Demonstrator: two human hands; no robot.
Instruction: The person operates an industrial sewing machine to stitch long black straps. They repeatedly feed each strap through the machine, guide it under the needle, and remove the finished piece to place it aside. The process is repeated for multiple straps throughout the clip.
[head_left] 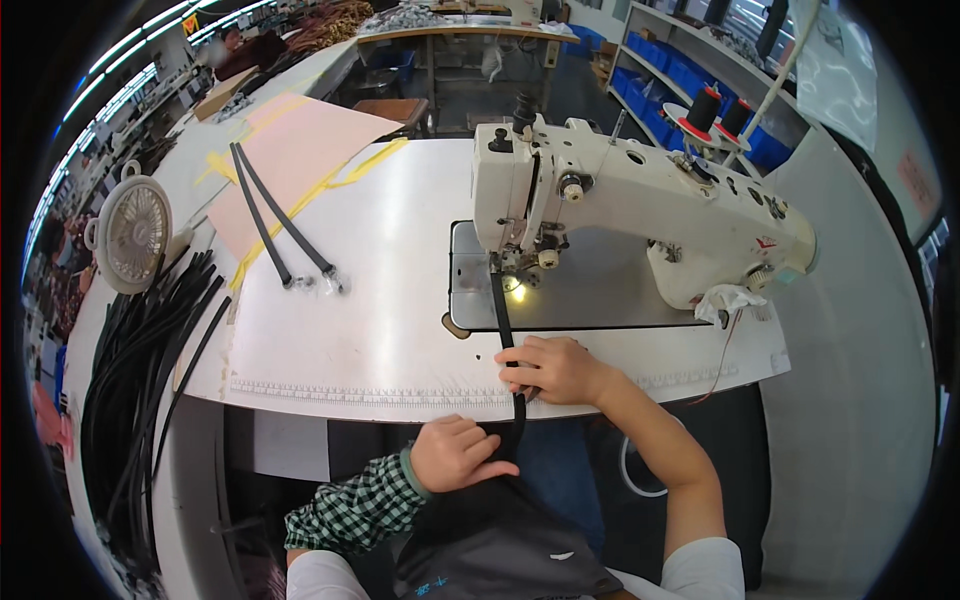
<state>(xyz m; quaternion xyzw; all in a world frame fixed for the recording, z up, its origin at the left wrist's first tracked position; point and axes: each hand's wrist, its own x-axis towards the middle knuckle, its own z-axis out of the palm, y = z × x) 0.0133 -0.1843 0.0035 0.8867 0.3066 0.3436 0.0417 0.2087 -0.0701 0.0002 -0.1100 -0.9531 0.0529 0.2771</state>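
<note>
A narrow black strap runs from under the needle area of a white sewing machine toward me and over the table's front edge. My right hand pinches it on the tabletop, between the machine's metal plate and the edge. Lower down, just off the table edge, my left hand is closed with its fingers curled and its thumb laid along the strap's trailing part. The strap's lower end is lost against the dark apron. A small lamp lights the spot beside the needle.
Two black straps with clear-wrapped ends lie on the left of the white table. A bundle of black strips hangs over the far-left edge, by a round white basket. Thread spools stand behind the machine.
</note>
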